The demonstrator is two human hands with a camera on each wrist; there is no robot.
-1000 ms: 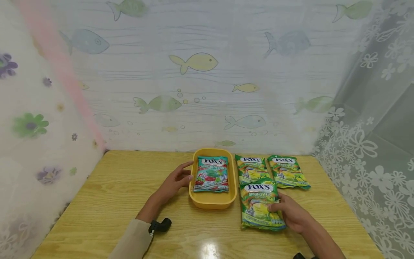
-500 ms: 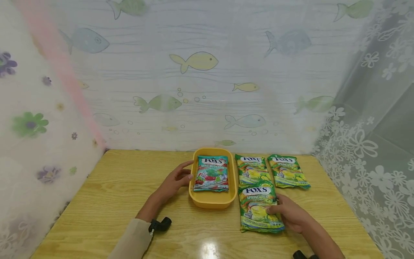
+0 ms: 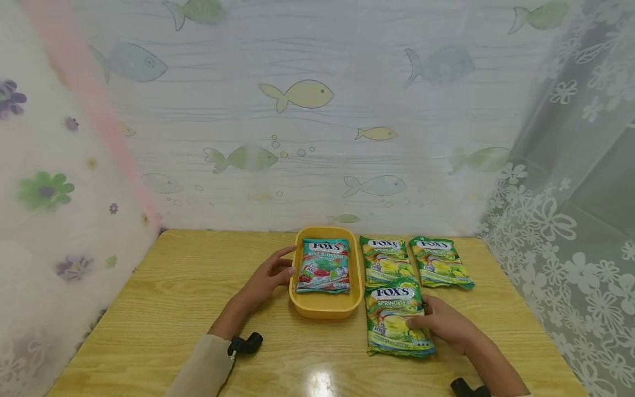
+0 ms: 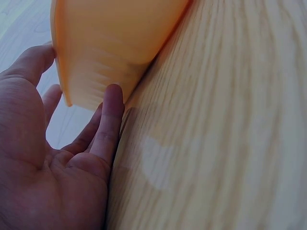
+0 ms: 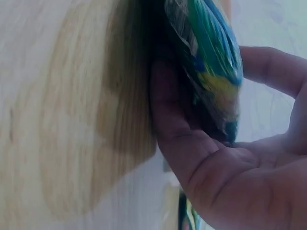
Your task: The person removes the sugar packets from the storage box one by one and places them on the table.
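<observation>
My right hand [image 3: 448, 325] grips the right edge of a green and yellow candy bag [image 3: 394, 309] labelled Fox's Spring Tea, thumb on its front. In the right wrist view the fingers pass beneath the bag [image 5: 216, 72], close over the table. At the left side of a yellow plastic tray [image 3: 327, 310], my left hand [image 3: 265, 281] has its thumb and fingertips at the rim and wall, fingers fairly straight. A teal and red Mint Blossom candy bag [image 3: 324, 267] lies inside the tray. The tray's outer wall [image 4: 115, 38] shows in the left wrist view.
Two more Spring Tea bags lie side by side right of the tray, a nearer one [image 3: 389, 262] and a farther one [image 3: 441, 262]. The gripped bag overlaps the nearer one's lower edge. A fish-patterned curtain [image 3: 297, 182] hangs behind the wooden table [image 3: 198, 253].
The gripped Spring Tea bag has shifted slightly left and settled lower, with my right hand still on it. My left hand and the tray have stayed in place.
</observation>
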